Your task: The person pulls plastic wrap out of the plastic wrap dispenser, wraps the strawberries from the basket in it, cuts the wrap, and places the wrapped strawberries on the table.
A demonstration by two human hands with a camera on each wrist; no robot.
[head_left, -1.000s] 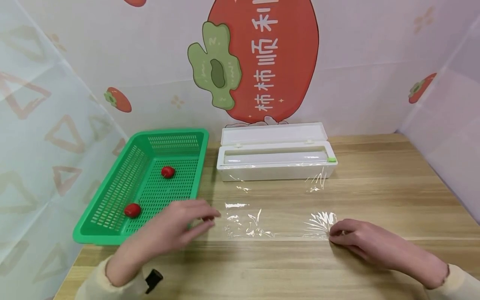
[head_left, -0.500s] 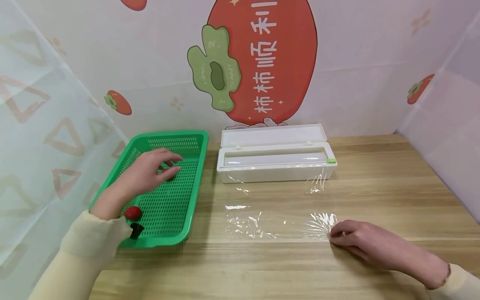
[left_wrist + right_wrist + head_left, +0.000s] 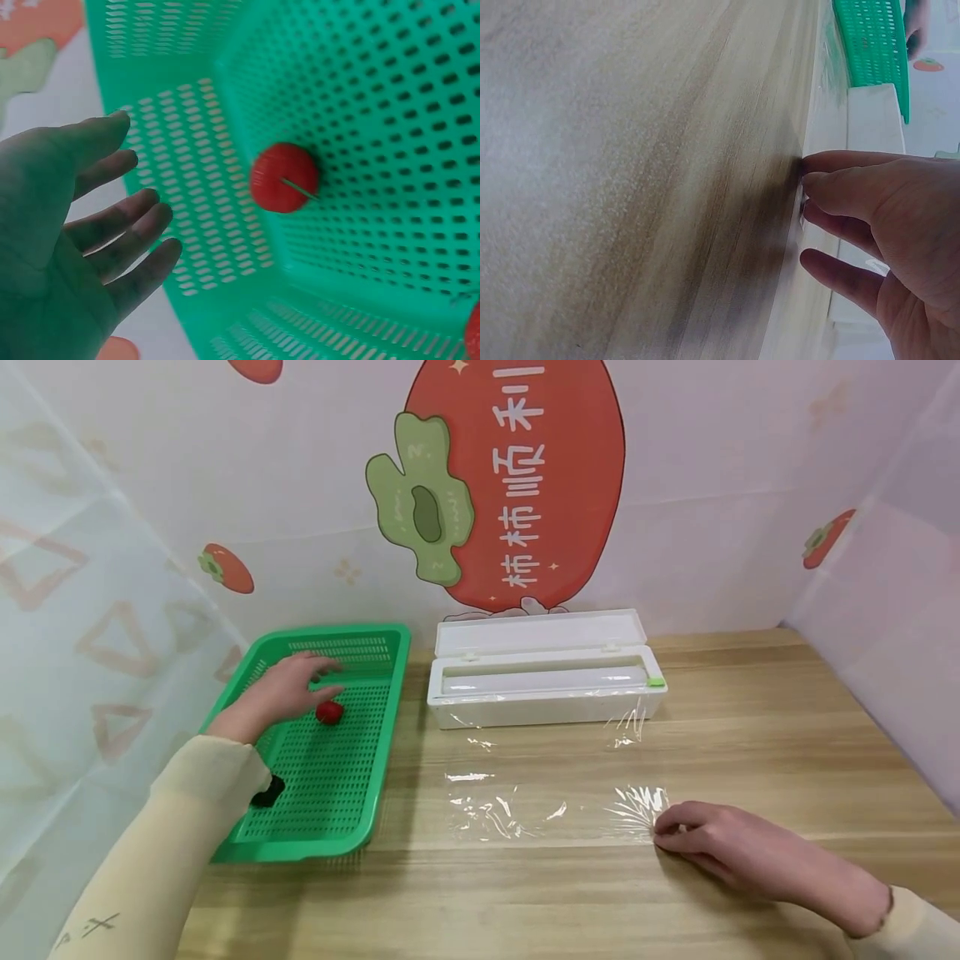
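1. While my right hand (image 3: 720,843) pinches the film (image 3: 555,810) at its near right corner, thumb and forefinger together, my left hand (image 3: 281,689) hangs over the basket (image 3: 322,802) with thumb and fingers apart.
2. Standing at the left of the table (image 3: 750,718), my green slotted basket holds the fruit (image 3: 330,712), red, in its far half, near my left hand but apart from it.
3. A second fruit (image 3: 473,330) is in the basket too, cut off by the right edge of the left wrist view.
4. At the far middle sits the white box (image 3: 547,708), its lid (image 3: 540,633) raised; inside lies the roll (image 3: 543,681), with a green tab (image 3: 656,682) at the right end.
5. From the box the film runs towards me, creases fanning out from my right fingertips.
6. Sideways on the wall's persimmon print (image 3: 577,485), I read 柿柿顺利; the dark marks on my left sleeve (image 3: 172,827) I cannot read.
7. My left arm covers part of the basket; the film is so clear that its left edge is hard to make out.
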